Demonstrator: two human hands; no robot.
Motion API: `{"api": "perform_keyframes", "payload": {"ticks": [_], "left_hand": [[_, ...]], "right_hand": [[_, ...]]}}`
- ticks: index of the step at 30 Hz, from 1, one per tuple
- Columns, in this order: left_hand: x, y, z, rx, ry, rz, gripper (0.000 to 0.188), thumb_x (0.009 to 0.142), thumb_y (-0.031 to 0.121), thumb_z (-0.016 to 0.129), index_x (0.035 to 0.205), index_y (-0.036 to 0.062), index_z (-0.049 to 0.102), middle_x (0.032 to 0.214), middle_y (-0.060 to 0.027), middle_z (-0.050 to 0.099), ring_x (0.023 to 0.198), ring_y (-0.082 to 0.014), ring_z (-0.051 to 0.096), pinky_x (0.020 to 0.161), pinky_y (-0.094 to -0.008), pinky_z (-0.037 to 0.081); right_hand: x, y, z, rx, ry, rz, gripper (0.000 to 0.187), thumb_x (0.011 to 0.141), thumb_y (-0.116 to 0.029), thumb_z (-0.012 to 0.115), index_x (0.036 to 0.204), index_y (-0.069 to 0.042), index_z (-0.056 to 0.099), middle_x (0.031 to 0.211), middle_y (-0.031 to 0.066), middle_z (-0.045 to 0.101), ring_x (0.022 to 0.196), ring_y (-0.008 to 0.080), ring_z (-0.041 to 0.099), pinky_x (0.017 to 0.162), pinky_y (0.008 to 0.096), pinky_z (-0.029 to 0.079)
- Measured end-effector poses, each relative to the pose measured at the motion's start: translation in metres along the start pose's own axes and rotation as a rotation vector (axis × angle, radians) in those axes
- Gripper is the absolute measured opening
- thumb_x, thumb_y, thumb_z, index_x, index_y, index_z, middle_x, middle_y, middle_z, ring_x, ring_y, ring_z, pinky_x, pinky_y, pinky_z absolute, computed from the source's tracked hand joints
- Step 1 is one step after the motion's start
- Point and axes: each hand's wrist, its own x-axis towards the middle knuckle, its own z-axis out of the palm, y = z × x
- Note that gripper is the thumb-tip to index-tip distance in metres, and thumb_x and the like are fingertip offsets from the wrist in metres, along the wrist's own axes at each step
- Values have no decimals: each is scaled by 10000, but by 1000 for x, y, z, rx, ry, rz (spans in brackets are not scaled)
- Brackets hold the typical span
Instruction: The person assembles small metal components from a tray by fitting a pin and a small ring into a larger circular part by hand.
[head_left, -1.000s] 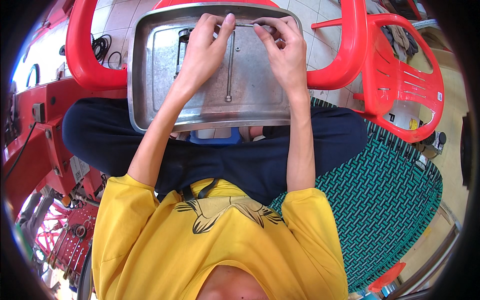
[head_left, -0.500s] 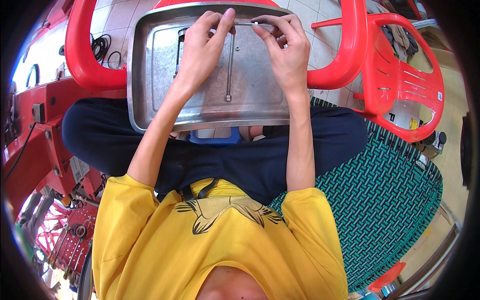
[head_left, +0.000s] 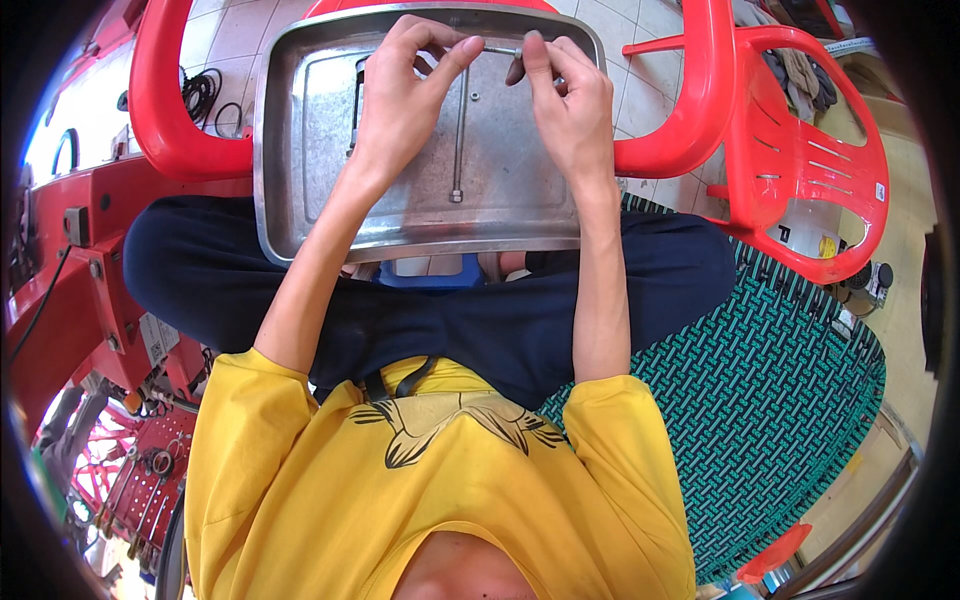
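A thin metal rod (head_left: 498,50) runs crosswise above the far part of the metal tray (head_left: 520,190). My left hand (head_left: 402,105) is closed on its left part, thumb pressed toward the fingers. At the rod's right end, my right hand (head_left: 575,115) pinches with thumb and fingers; whatever small piece sits there is mostly covered by the fingertips. Below, between both hands, a second rod (head_left: 461,140) lies lengthwise in the tray, with a nut (head_left: 456,196) on its near end. A loose small nut (head_left: 475,97) rests right of it. Left of my left hand, a dark metal part (head_left: 358,95) is partly hidden.
Under the tray stands a red plastic chair (head_left: 190,150), its arms curving round both sides. Another red chair (head_left: 800,150) is at the right. Red machinery (head_left: 100,230) fills the left side, and a coiled black cable (head_left: 203,95) lies on the tiled floor.
My right thumb and fingers have shifted their pinch at the rod's end, the thumb now raised. My left thumb has tipped slightly right and down. The things in the tray lie as before.
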Motion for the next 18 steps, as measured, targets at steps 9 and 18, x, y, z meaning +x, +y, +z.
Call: {"api": "perform_keyframes", "payload": {"ticks": [9,18], "left_hand": [[1,-1,1,6,34,2,264,936,277,766,952,14,746,933,-62,681,817,-157,638,697,-311,479],[1,-4,1,-20,40,-16,274,939,284,763,927,12,731,937,-59,676,822,-159,636,698,-313,475]], "right_hand": [[1,4,6,198,96,30,520,1073,-481,504,1040,1,693,843,123,662,721,224,597,684,350,478],[0,5,6,249,-3,93,632,1067,-564,465,963,17,693,693,74,600,645,158,566,617,336,452]]}}
